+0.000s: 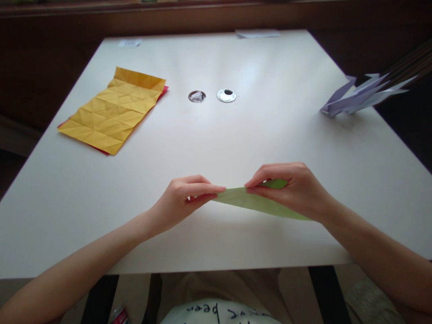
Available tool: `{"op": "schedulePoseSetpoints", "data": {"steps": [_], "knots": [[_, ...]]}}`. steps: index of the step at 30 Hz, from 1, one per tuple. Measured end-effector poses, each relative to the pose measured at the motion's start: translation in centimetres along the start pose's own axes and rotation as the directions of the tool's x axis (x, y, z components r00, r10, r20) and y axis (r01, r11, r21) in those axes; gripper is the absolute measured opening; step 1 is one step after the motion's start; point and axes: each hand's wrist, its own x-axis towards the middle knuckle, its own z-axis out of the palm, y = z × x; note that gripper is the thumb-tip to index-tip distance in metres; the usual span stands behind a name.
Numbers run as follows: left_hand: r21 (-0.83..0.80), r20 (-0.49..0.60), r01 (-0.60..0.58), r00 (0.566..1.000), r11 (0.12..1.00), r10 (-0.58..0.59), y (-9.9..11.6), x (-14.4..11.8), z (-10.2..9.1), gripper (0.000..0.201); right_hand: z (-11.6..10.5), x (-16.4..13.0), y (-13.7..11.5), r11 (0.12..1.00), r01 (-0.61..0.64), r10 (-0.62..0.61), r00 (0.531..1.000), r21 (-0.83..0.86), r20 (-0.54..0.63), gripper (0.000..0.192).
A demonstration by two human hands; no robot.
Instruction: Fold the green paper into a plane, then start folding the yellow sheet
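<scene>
A light green sheet of paper [251, 201], folded into a long narrow shape, is held between my two hands just above the near part of the white table [189, 148]. My left hand [189, 195] pinches its left tip between thumb and fingers. Along the upper edge, my right hand [286, 186] pinches the paper a short way to the right. Part of the green paper shows through the gap in the right hand, and its right end passes beneath that hand. The rest of the paper there is hidden.
Creased yellow paper [111, 110] lies over red paper [164, 91] at the left. Two round table holes, one with a metal rim [221, 97], sit mid-back. Folded pale purple paper pieces [354, 99] stand at the right edge. A can [119, 315] is below the table.
</scene>
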Motion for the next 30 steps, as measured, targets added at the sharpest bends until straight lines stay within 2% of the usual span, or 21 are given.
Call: {"op": "schedulePoseSetpoints", "data": {"steps": [5,12,15,18,23,26,30], "knots": [[0.014,-0.004,0.068,0.998,0.998,-0.068,-0.3,0.0,0.2,0.021,0.4,0.1,0.5,0.999,0.024,-0.024,1.000,-0.026,0.010,0.009],[0.052,-0.057,0.029,0.998,0.998,-0.026,-0.2,-0.1,0.3,0.019,0.4,0.5,0.8,0.997,0.004,-0.005,1.000,-0.082,-0.012,0.004],[0.045,-0.061,0.055,0.997,0.997,-0.052,-0.2,0.1,0.0,0.019,0.0,0.6,0.9,0.993,-0.028,0.027,1.000,-0.113,-0.017,0.006],[0.023,-0.036,0.127,0.991,0.992,-0.126,-0.4,0.3,-0.2,0.019,-0.1,0.8,1.2,0.991,-0.047,0.046,0.999,-0.122,-0.013,0.008],[-0.032,0.028,0.255,0.967,0.967,-0.254,-1.1,0.3,-0.1,0.018,0.2,1.2,2.3,0.996,-0.087,0.089,0.992,-0.031,0.091,0.008],[-0.102,0.029,0.353,0.936,0.930,-0.352,-1.3,0.3,-0.2,0.020,0.3,1.4,2.7,0.986,-0.156,0.146,0.978,0.063,0.146,0.007],[-0.210,-0.023,0.473,0.872,0.855,-0.488,-1.0,0.7,-0.7,0.034,0.2,1.5,2.8,0.953,-0.256,0.226,0.956,0.159,0.186,0.012]]}}
